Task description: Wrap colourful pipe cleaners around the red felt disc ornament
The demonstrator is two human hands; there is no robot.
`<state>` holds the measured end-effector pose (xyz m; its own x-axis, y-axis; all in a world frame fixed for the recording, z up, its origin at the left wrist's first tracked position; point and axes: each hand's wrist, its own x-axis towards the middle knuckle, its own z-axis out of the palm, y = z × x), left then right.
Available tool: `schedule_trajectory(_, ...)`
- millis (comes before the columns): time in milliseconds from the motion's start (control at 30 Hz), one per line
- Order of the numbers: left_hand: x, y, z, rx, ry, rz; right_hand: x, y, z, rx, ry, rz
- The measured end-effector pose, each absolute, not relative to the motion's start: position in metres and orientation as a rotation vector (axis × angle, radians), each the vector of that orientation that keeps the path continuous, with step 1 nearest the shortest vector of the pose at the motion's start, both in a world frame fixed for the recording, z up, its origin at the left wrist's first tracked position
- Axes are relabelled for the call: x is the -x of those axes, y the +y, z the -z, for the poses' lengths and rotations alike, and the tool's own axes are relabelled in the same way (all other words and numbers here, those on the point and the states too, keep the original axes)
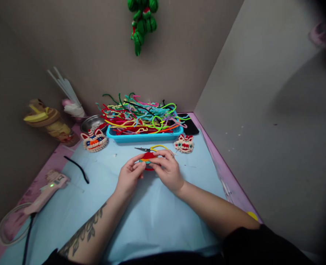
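Observation:
Between the fingertips of my left hand (131,172) and my right hand (168,170) is a small craft piece (149,156) of red, orange and teal pipe cleaner. Both hands pinch it from its two sides, and the fingers cover part of it. A red strand curves out just below the piece. Right behind it lie scissors (154,148) with yellow handles, their blades pointing left. Two lion-like pipe cleaner faces flank the hands: one with blue and orange parts (95,141) at the left, and a smaller cream and red one (184,143) at the right.
A blue tray (144,138) heaped with colourful pipe cleaners stands at the back. Beside it are a metal bowl (89,123) and a black phone (190,126). At the left lie a pink glue gun (48,193) with a cord and a black strip (77,169), near a drink cup (55,127).

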<state>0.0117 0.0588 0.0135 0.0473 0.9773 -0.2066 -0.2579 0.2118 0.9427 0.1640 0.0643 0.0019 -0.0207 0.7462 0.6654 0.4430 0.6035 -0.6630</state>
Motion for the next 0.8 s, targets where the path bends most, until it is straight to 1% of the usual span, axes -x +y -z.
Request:
schedule_trajectory(133, -0.011, 0.059, -0.014, -0.834, 1.113, -1.164, -0.166, 0.064, -0.004, 0.973, -1.673, -0.318)
schedule_trajectory(400, -0.015, 0.056, -0.022, -0.764, 1.138, -1.217, -0.170, 0.067, -0.011, 0.987, -1.711, -0.487)
schedule_trajectory(633, -0.022, 0.048, -0.021, -0.776, 1.148, -1.335, -0.161, 0.063, -0.013, 1.108, -1.503, -0.538)
schedule_trajectory(800, -0.020, 0.047, -0.024, -0.866, 1.201, -1.330, -0.160, 0.062, -0.013, 1.120, -1.520, -0.579)
